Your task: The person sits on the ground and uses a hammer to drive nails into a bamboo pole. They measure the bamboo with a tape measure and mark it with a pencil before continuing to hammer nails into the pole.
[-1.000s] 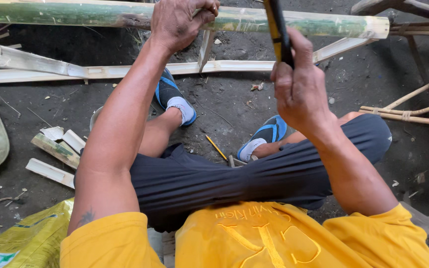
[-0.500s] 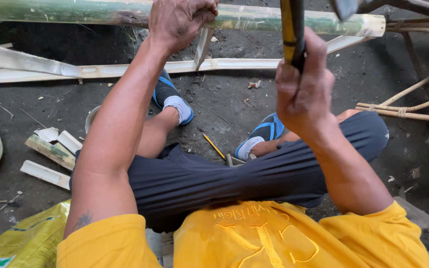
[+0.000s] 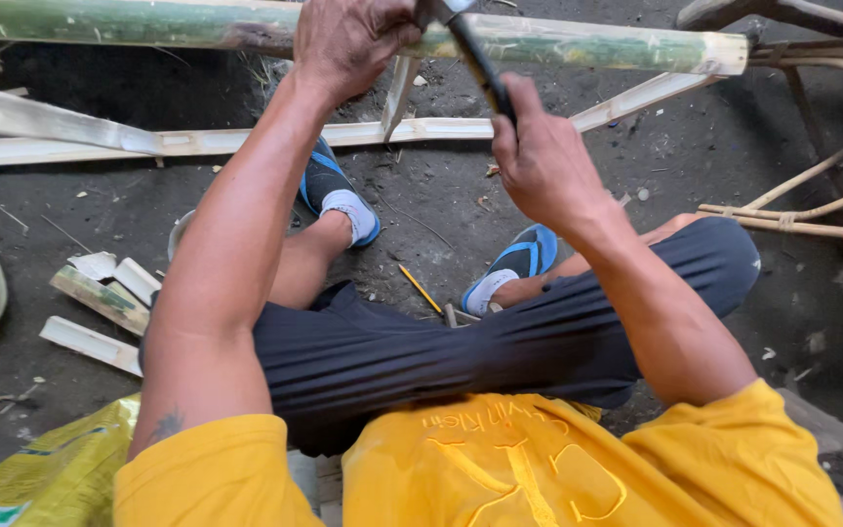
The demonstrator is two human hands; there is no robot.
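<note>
The bamboo pole (image 3: 578, 39) lies crosswise, left to right, at the top of the view. The left hand (image 3: 348, 44) clamps it; the right hand (image 3: 539, 161) (fingers closed on a hammer handle (image 3: 475, 59)) sits just below it.

Bamboo pole (image 3: 587, 41): green skin, smooth, faintly glossy, scraped pale in patches. Split bamboo strips (image 3: 246, 141): matt, fibrous. Tool handle (image 3: 480, 63): dark, matt. Floor (image 3: 461, 215): rough dark earth. Sack (image 3: 51, 473): woven yellow plastic.

Head camera looks steeply down, close over the lap.
</note>
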